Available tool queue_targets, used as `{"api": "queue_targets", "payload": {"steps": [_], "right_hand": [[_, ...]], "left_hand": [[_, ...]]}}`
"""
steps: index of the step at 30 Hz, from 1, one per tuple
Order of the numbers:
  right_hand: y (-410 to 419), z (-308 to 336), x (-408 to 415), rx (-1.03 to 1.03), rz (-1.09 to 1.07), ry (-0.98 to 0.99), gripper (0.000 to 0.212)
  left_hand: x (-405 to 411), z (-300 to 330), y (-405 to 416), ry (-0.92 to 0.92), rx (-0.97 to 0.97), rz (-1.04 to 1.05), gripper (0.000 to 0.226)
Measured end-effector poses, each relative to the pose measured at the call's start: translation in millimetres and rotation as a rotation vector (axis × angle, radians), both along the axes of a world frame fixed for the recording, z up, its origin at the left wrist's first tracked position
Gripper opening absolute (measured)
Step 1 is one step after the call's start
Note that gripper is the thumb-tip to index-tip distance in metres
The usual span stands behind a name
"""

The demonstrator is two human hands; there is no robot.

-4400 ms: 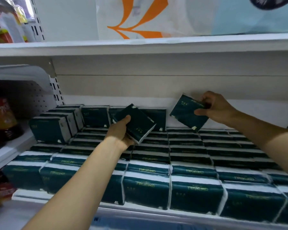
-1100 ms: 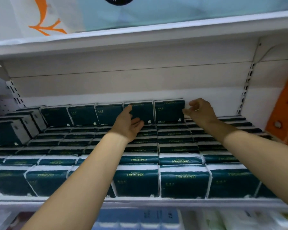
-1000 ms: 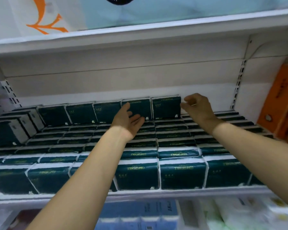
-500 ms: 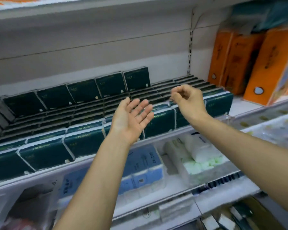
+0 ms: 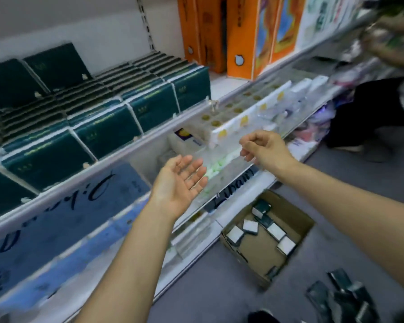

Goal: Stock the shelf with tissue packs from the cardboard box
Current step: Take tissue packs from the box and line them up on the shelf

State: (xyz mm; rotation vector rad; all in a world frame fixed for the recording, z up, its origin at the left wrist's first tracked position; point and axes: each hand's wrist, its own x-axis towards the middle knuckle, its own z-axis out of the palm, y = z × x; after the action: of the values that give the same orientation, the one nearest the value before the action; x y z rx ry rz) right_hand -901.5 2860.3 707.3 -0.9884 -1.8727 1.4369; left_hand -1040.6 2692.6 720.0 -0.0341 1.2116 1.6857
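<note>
Hands empty: our left hand (image 5: 180, 180) lies flat open, palm up, at frame centre; our right hand (image 5: 264, 148) hangs loosely curled. Tissue packs (image 5: 103, 129) fill the shelf (image 5: 135, 150) at upper left; the box (image 5: 266, 238), lower right on the floor, holds a few.

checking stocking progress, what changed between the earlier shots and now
Both hands let go of the dark green tissue packs they were setting upright at the back of the shelf and pulled away empty: left hand open, right hand loosely curled. The view swung right and down to the cardboard box on the floor. The placed packs stayed standing.
</note>
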Motion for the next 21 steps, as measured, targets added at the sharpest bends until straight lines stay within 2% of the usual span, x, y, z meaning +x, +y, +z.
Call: {"api": "queue_targets", "payload": {"steps": [5, 10, 11, 13, 17, 21], "right_hand": [[41.4, -41.0, 63.6, -0.068, -0.119, -0.154, 0.014], [65.6, -74.3, 103.5, -0.189, -0.139, -0.227, 0.009], [115.8, -95.3, 134.2, -0.259, -0.174, -0.261, 0.009], [115.4, -105.5, 135.9, -0.249, -0.138, -0.29, 0.009], [159.3, -148.8, 150.5, -0.339, -0.14, -0.33, 0.011], [203.1, -222.5, 157.7, -0.445, -0.124, -0.377, 0.013]], "left_hand": [[35.3, -42.3, 48.2, -0.074, -0.075, -0.146, 0.021], [55.9, -78.0, 88.9, -0.084, -0.169, -0.162, 0.021], [84.6, -107.8, 150.6, -0.13, -0.237, -0.209, 0.021], [85.8, -120.2, 144.7, -0.145, -0.266, -0.179, 0.021], [103.7, -173.6, 186.1, -0.181, -0.358, -0.179, 0.021], [127.3, -246.5, 231.2, -0.22, -0.495, -0.152, 0.022]]}}
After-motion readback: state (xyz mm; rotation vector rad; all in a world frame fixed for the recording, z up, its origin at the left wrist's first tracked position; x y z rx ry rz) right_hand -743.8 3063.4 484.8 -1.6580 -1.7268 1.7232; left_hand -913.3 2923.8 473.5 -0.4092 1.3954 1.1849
